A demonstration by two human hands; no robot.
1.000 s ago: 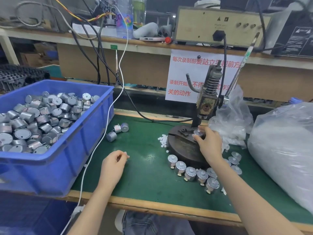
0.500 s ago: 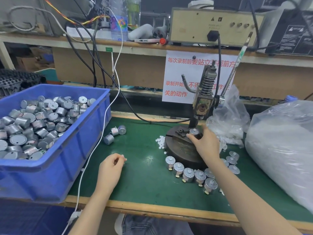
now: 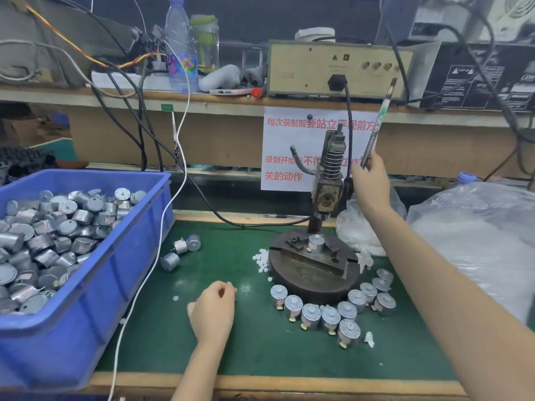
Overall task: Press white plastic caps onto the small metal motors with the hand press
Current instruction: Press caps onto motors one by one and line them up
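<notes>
Our right hand has its grip wrapped round the hand press's thin slanted metal lever, centre-right. The small silver motor sits upright under the ram, down-left of that grip. Our left hand is curled, can't tell what's in it.

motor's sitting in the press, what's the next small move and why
Probably pull the lever down with the right hand. That hand grips the lever, and the motor stands upright on the press base below the raised press head, with what looks like a white cap on top. The left hand rests on the mat, apart from the press.
</notes>
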